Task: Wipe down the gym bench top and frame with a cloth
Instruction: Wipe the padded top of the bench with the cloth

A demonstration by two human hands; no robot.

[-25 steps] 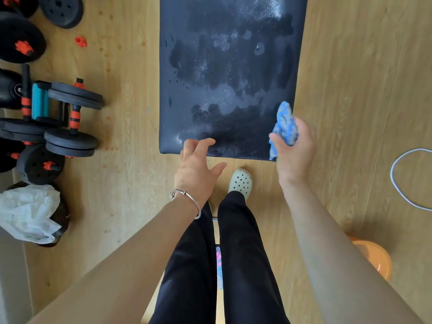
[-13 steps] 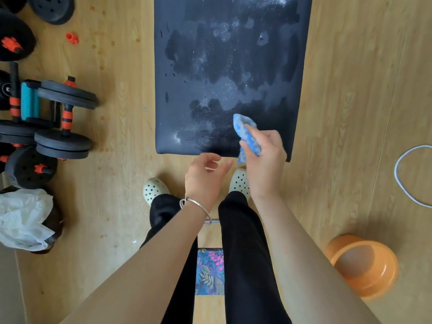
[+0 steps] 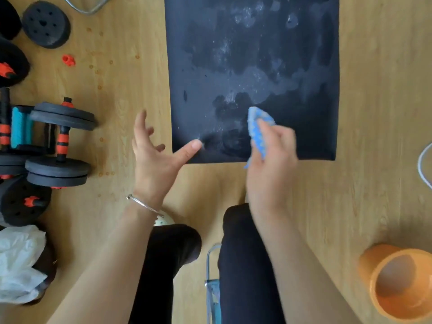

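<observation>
The black padded bench top (image 3: 252, 66) fills the upper middle of the head view, streaked with whitish dusty and wet patches. My right hand (image 3: 271, 160) grips a bunched blue cloth (image 3: 258, 129) over the pad's near edge. My left hand (image 3: 154, 150) hovers with fingers spread beside the pad's near left corner; its thumb tip lies over that edge. A metal frame tube (image 3: 211, 284) shows between my dark trouser legs at the bottom.
Dumbbells (image 3: 58, 141) and loose weight plates (image 3: 45, 24) lie on the wood floor at left, with a white plastic bag (image 3: 18, 263) below them. An orange bowl (image 3: 397, 284) sits at lower right. A white cable (image 3: 424, 164) curves at the right edge.
My left hand has moved left and spread its fingers wide. My right hand, holding the cloth, came from the pad's right corner to its near edge. The view has moved closer to the pad.
</observation>
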